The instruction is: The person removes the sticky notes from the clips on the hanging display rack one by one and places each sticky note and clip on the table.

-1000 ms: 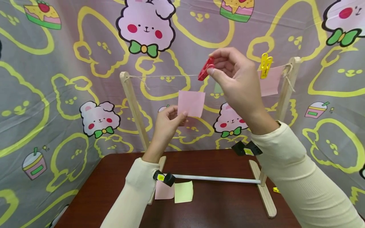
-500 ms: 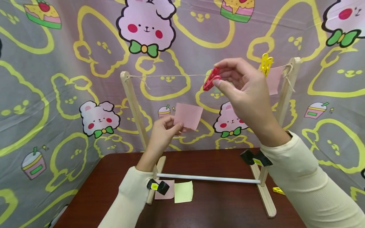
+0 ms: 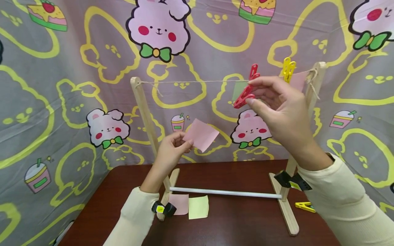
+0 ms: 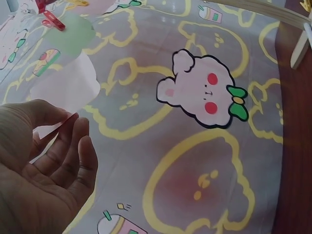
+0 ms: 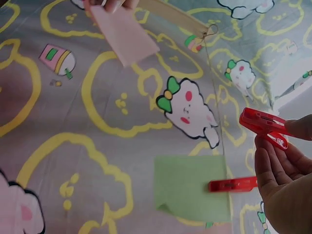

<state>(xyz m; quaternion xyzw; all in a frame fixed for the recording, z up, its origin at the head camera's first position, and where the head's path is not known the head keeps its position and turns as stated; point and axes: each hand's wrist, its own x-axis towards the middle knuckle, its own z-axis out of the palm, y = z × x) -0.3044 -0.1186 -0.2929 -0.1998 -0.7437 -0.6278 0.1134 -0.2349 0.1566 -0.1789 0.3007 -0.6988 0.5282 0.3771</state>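
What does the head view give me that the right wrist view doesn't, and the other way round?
Head only: table, yellow note, white rod, loose yellow clip.
Right wrist only: a darker corner of the green note, and where the hung red clip overlaps it.
Both: left hand pinching a pink note, right hand pinching a second red clip, and the string.

No text could be read. The left label [image 3: 160, 209] on the left camera [image 3: 169, 209], near the rod's [image 3: 226, 193] left end, bore dark marks, perhaps letters, too small to make out; the right label [image 3: 294, 185] on the right camera [image 3: 283, 179], near the rod's right end, likewise.
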